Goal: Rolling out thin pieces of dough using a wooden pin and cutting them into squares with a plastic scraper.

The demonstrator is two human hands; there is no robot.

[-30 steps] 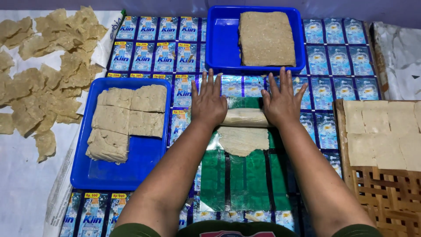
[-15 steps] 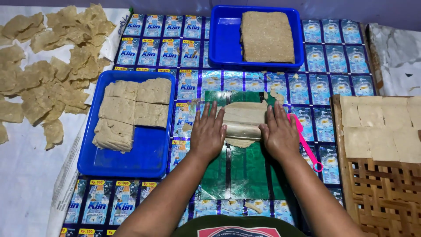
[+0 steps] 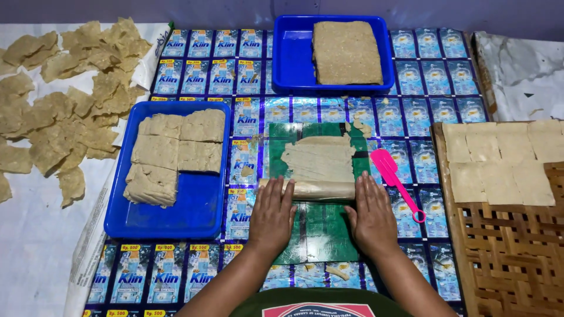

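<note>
My left hand and my right hand lie flat, fingers on a pale rolling pin that lies crosswise on a green sheet. Just beyond the pin a thin flattened sheet of beige dough is spread on the green sheet. A pink spatula lies to the right of my right hand, apart from it.
A blue tray at left holds cut dough slabs. Another blue tray at the back holds one large slab. Thin dough squares rest on a woven bamboo rack at right. Dried ragged pieces lie at far left.
Both hands have drawn the rolling pin back toward me, uncovering the flattened dough beyond it. The camera view has shifted.
</note>
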